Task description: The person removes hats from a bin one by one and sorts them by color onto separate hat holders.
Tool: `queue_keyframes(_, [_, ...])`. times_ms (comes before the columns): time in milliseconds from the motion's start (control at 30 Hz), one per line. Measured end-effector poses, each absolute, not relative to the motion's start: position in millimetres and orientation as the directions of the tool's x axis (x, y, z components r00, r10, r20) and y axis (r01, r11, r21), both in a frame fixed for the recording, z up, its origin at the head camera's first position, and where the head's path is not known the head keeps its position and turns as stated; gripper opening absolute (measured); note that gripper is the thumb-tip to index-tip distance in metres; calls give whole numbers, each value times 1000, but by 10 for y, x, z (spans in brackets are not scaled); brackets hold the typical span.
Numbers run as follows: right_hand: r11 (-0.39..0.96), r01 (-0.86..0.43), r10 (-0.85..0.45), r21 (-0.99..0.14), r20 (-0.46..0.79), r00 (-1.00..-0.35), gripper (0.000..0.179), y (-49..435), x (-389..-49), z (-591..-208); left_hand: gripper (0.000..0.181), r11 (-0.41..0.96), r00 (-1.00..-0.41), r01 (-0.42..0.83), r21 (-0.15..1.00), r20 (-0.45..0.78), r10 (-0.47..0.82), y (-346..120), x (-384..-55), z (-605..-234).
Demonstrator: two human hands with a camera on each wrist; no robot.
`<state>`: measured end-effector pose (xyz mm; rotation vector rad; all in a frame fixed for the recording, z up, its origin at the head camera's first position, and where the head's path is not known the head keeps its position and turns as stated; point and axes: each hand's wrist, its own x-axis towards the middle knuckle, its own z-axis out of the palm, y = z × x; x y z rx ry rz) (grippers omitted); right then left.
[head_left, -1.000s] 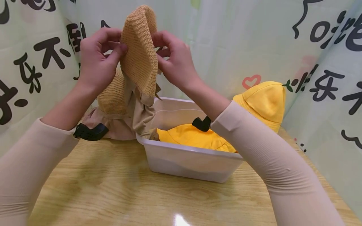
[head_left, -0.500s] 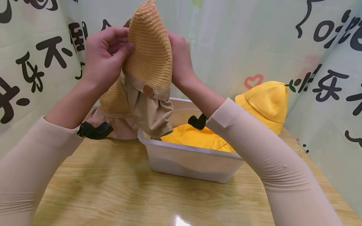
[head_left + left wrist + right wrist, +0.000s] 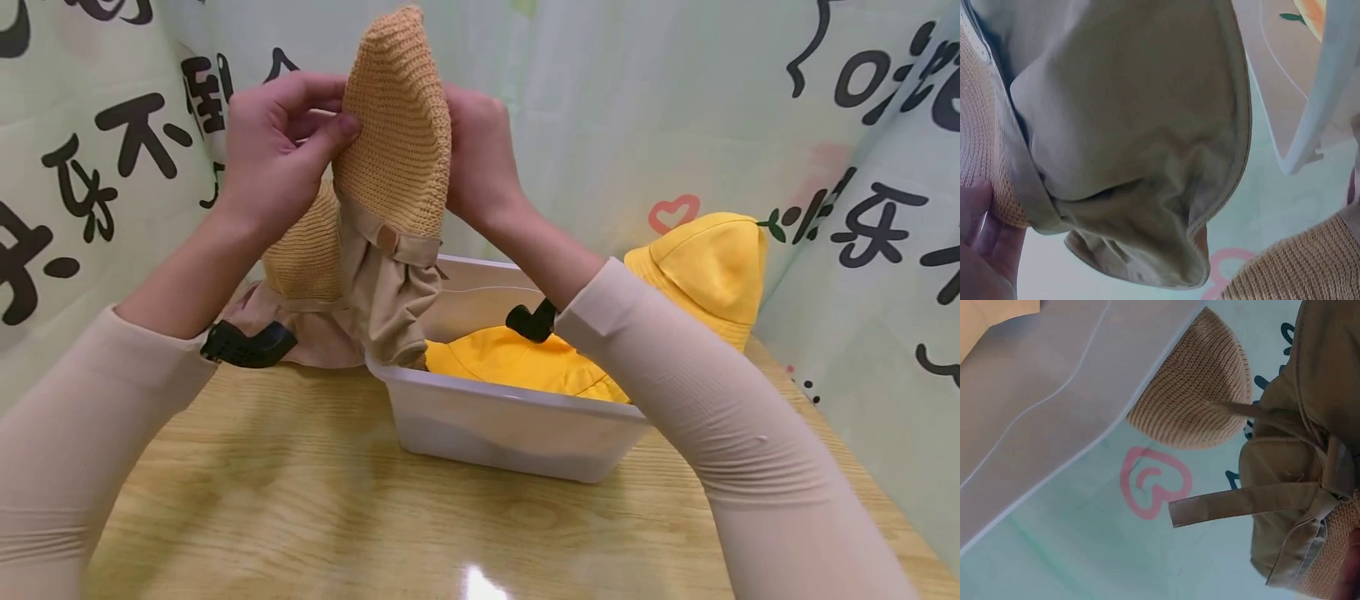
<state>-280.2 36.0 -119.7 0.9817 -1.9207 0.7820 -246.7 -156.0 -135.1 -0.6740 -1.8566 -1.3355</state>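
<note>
One wooden counter [image 3: 337,508] fills the foreground. Above it are two hands: the left hand [image 3: 288,150] pinches the crown of one knitted hat [image 3: 393,142] with a cloth brim; the right hand [image 3: 483,154] is against its far side, fingers mostly hidden, grip impossible to tell. The hat is raised near the left end of one pale bin [image 3: 510,442] containing yellow fabric [image 3: 502,358]. Farther back are one yellow hat [image 3: 708,267], right, and a second knitted hat [image 3: 307,258], left, before a lettered curtain [image 3: 585,100].
</note>
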Motion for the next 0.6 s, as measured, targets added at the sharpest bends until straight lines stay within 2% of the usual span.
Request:
queue_keyframes(100, [472,-860,-344,-195,858,-383,18,358,-2823,-1194,20,362,-555,773,521,832,-12,-1595,-2471,-1340])
queue_keyframes(200, [431,-861,-343,-271,833,-434,10,387,-2845,-1178,20,401,-537,766,502,843,-31,-1624,-2481,-1313])
queue_keyframes(400, [365,-843,-337,-394,788,-515,15,432,-2877,-1153,22,433,-551,730,529,830,-85,-1766,-2469,-1266])
queue_keyframes(600, [359,-841,-346,-405,779,-522,15,459,-2909,-1140,22,486,-524,720,495,847,-87,-1886,-2500,-1248])
